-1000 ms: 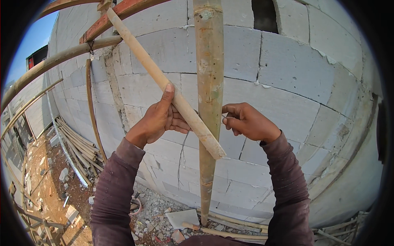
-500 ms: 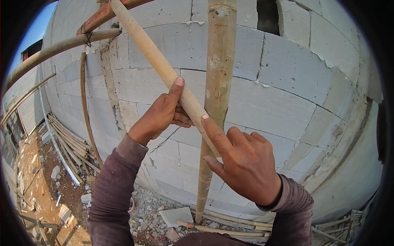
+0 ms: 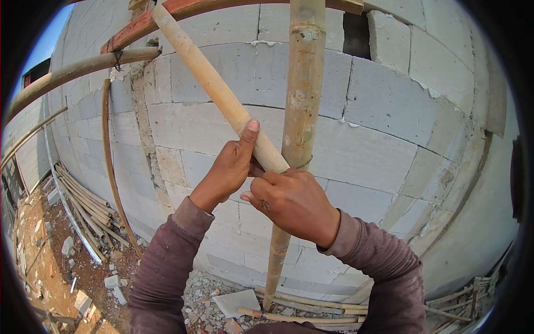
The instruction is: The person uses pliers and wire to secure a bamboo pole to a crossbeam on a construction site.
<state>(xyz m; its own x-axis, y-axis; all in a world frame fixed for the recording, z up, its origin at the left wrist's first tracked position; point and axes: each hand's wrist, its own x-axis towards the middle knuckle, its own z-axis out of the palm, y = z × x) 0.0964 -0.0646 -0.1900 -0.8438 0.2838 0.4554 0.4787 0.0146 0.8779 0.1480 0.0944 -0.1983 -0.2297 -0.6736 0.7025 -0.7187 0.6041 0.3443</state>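
Observation:
A pale bamboo pole (image 3: 208, 78) slants down from the upper left toward a thicker upright bamboo post (image 3: 303, 83). My left hand (image 3: 227, 167) is wrapped round the slanting pole near its lower end, thumb lying on top. At the crossing of pole and post, my right hand (image 3: 295, 206) is closed in a fist and covers the pole's end. Short ends of thin tie wire (image 3: 266, 205) stick out by its thumb. A loop of wire also shows round the post, just above the right knuckles. What lies under the fist is hidden.
Behind stands a wall of light grey blocks (image 3: 378, 150) with a dark gap near the top. A reddish timber beam (image 3: 130, 32) and a horizontal bamboo pole (image 3: 83, 67) run at upper left. Bamboo poles (image 3: 89, 200) lie stacked at left, rubble (image 3: 206, 289) below.
My right hand has gone from a pointing finger to a closed fist over the crossing, with wire ends now showing. My left hand still holds the pole. The view has shifted slightly.

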